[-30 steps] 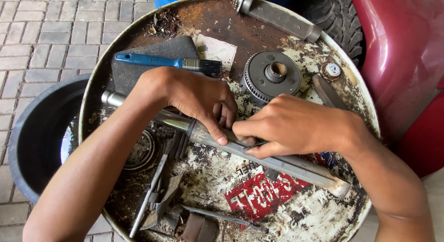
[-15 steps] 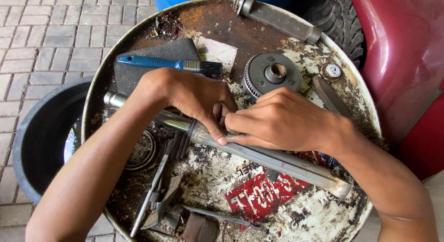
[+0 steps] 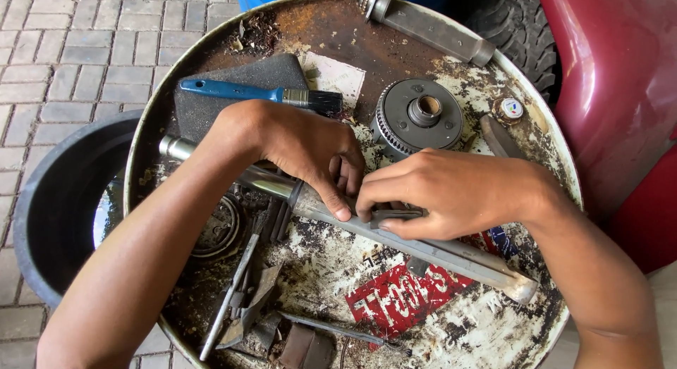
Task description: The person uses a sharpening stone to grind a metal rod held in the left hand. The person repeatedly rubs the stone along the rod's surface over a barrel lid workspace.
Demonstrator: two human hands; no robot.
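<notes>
While both hands [image 3: 310, 154] [image 3: 451, 193] pinch a small dark part [image 3: 395, 214], it rests on a long steel shaft [image 3: 451, 253] — smooth, grey.

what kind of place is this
Likely an outdoor repair workshop for vehicles: a rusty drum top serves as a bench, with a gear part and a long metal shaft on it, and a tyre beside it.

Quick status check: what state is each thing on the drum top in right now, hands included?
left hand: pressing on the shaft, grip state unclear
right hand: pinching a small dark part on the shaft
long metal shaft: lying flat across the drum lid
paintbrush: lying untouched
round gear hub: resting flat, untouched
</notes>
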